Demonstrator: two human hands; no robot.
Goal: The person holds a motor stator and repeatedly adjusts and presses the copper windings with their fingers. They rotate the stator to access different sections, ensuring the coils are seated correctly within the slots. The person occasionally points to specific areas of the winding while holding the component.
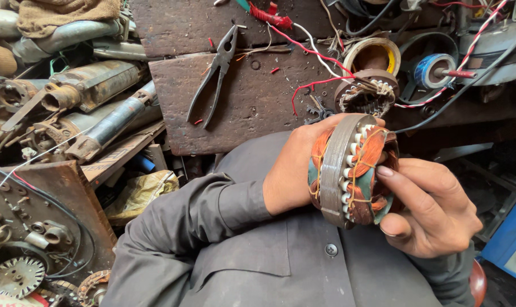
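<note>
Grey sleeve (212,227) nearest, left hand (295,165) and right hand (431,207) with fingers (403,190) clasped around copper-wound motor stator (351,170) held above lap, second stator (365,94) just behind, pliers (215,74) on wooden counter (258,108) beyond, tape rolls (434,71) farther right

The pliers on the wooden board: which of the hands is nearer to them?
Left. The left hand grips the wound stator on the side facing the pliers; the right hand holds its far side, farther away.

crumpled yellowish plastic bag (141,193) lower left beside rusty metal plate (53,199), printed red-and-white package corner (10,299) at bottom-left edge
</note>
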